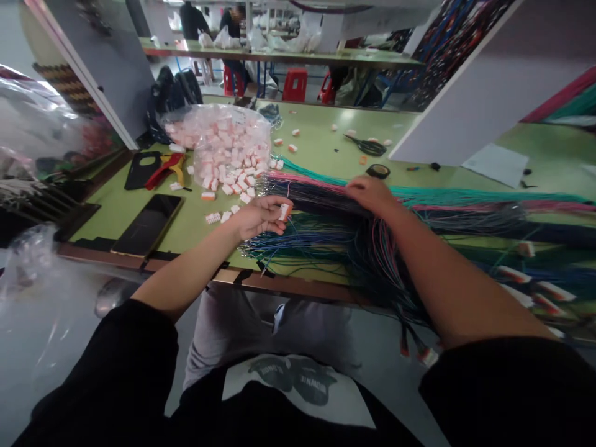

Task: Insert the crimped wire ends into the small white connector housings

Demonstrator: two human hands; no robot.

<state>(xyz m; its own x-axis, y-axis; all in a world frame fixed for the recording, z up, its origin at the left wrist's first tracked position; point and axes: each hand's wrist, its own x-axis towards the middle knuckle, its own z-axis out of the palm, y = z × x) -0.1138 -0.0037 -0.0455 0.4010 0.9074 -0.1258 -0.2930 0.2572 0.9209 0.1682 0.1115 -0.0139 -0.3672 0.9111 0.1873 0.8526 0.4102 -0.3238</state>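
"Wires in green, pink, black and blue lie across the green table. What is the left hand doing among them?"

"It pinches a small white and orange plug between thumb and fingers, just over the wire ends on the near side of the table."

"Is a wire in that plug?"

"I cannot tell; it is too small to see."

"And the right hand?"

"Over the wires, further along to the right, with its fingers curled. Whether they grip one, I cannot tell."

"What lies about the left hand?"

"Loose plugs, spilling by a clear bag full of more. To the left are a phone, lying flat, a black case and a red and yellow tool beside it."

"And beyond the right hand?"

"A roll of black tape just past the wires, then black scissors farther back."

"Anything at the right edge?"

"More white and orange plugs, blurred, lying among the wires near that arm."
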